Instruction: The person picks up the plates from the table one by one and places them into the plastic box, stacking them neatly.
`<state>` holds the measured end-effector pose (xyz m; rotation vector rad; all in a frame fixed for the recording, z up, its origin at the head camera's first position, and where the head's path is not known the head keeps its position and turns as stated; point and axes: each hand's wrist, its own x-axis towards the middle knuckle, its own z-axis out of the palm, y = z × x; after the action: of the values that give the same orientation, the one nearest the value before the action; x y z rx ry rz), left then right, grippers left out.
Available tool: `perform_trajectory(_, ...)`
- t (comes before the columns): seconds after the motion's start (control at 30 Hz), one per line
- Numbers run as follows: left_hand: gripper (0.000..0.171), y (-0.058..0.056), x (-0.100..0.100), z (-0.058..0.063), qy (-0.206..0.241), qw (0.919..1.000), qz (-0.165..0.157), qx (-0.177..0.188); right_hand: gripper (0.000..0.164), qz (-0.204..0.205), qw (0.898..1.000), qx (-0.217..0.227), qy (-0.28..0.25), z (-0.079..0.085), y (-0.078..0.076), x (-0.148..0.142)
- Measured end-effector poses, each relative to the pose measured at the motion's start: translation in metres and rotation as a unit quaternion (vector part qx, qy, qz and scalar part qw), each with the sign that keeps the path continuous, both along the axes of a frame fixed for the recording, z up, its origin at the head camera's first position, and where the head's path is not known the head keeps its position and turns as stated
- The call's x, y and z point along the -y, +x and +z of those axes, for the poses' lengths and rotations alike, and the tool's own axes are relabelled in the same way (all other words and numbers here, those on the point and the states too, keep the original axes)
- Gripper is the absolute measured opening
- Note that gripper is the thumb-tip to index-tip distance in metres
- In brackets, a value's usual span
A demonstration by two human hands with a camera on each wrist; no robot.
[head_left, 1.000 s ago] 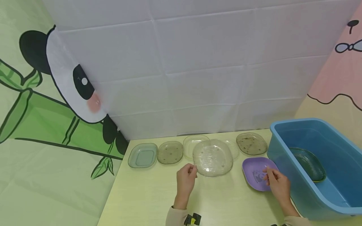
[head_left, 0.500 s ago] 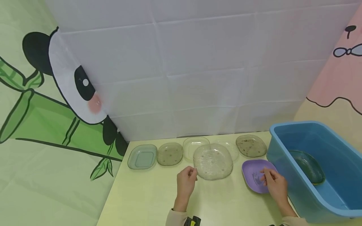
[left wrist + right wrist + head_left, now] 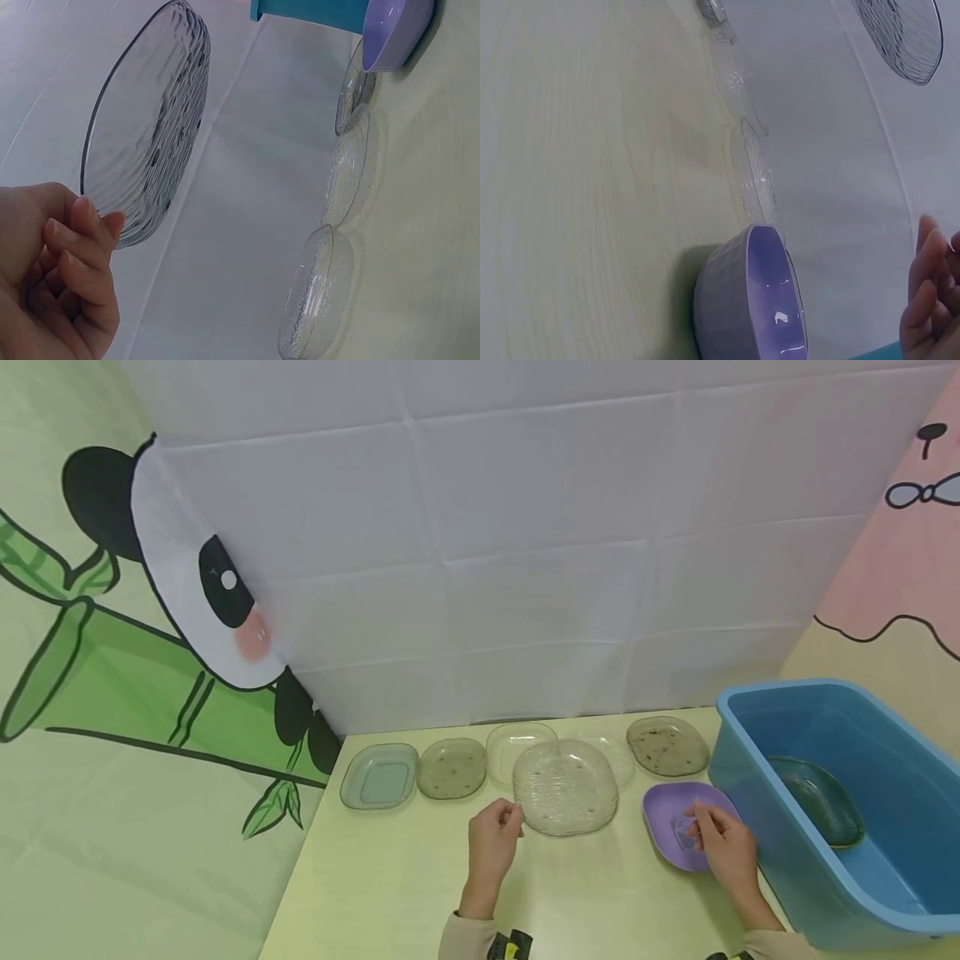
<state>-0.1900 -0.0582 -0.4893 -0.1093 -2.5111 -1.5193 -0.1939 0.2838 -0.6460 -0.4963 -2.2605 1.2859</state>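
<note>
My left hand pinches the edge of a clear ribbed glass plate between thumb and fingers. In the left wrist view, that plate hangs tilted in the air, its rippled underside showing, apart from the table. My right hand hovers over a purple bowl, its fingers loosely bent and nothing between them. A picture inside the bowl is partly hidden by these fingers. In the right wrist view, the right hand is apart from the bowl, which stands on the table.
A blue tub at the right holds a dark green dish. Along the table's back edge lie a bluish glass dish, a brownish dish, two clear dishes partly behind the held plate, and a spotted dish. A cloth wall rises behind.
My right hand has shifted slightly left above the purple bowl. The glass plate stays in my left hand, its tilt a little altered.
</note>
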Motion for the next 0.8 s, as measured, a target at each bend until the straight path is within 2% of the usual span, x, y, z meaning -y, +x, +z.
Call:
perform_trajectory(0.47, 0.02, 0.002, 0.003, 0.007, -0.007, 0.9998, 0.013, -0.011, 0.028, 0.008, 1.0, -0.003, 0.012, 0.006, -0.005, 0.006)
perform_trajectory(0.8, 0.02, 0.002, 0.006, 0.012, 0.001, 0.9997, 0.017, -0.015, 0.031, 0.017, 0.998, -0.062, -0.013, 0.012, -0.021, 0.014)
